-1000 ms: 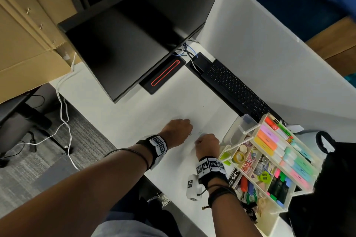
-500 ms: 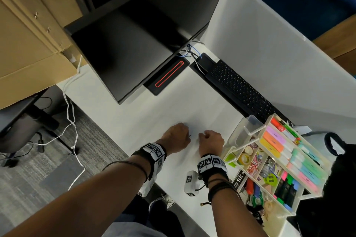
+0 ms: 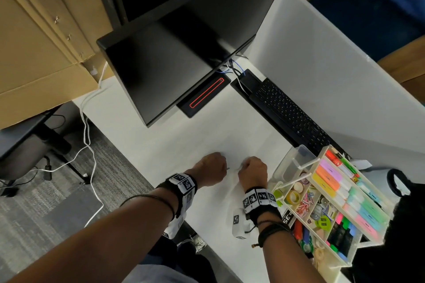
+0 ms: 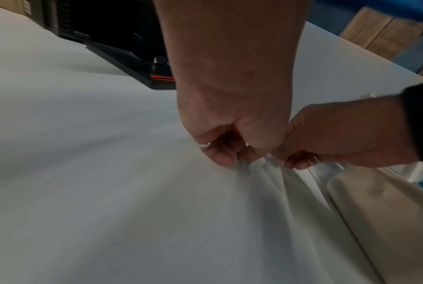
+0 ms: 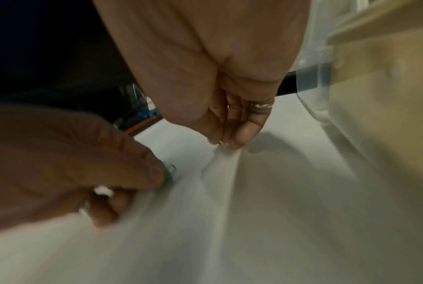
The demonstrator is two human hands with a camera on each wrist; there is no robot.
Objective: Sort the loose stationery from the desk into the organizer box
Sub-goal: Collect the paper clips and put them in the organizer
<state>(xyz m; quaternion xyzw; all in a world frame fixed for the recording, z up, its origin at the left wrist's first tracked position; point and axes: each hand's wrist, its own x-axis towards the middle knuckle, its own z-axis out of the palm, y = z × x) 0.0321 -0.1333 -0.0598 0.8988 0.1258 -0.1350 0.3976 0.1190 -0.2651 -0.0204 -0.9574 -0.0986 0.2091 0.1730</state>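
Moved since earlier: both our hands sit a little closer together on the table than a second ago, and our view has swung so the box lies further right and lower.
Left hand: our left hand (image 3: pixel 212 168) is curled knuckles-up on the table (image 3: pixel 207 135), fingertips pinching a small greenish metallic bit (image 5: pixel 171 170); a thin tip pokes out beside the knuckles in the head view. We cannot tell what it is; a clip or pin is our guess.
Right hand: our right hand (image 3: pixel 253 171) is curled too, fingertips (image 5: pixel 232 142) pressed together on the table just beside the left. Whether they hold anything is too blurred to say.
Why held so: we judge the pieces to be tiny and flat, so we work with fingertips low against the surface, both hands close so one can steady or sweep while the other lifts.
Task's thing: small, dull green-silver, mostly hidden by our fingers, touching the table between the two hands.
Box: the organizer (image 3: pixel 326 204) stands just right of our right hand, with highlighters along the far row, tape rolls and coloured clips in the small middle cells, markers nearer us. One clear bin (image 3: pixel 296 160) at its near-left corner looks empty.
Stage: we judge the sort nearly done, with little left loose on the table.
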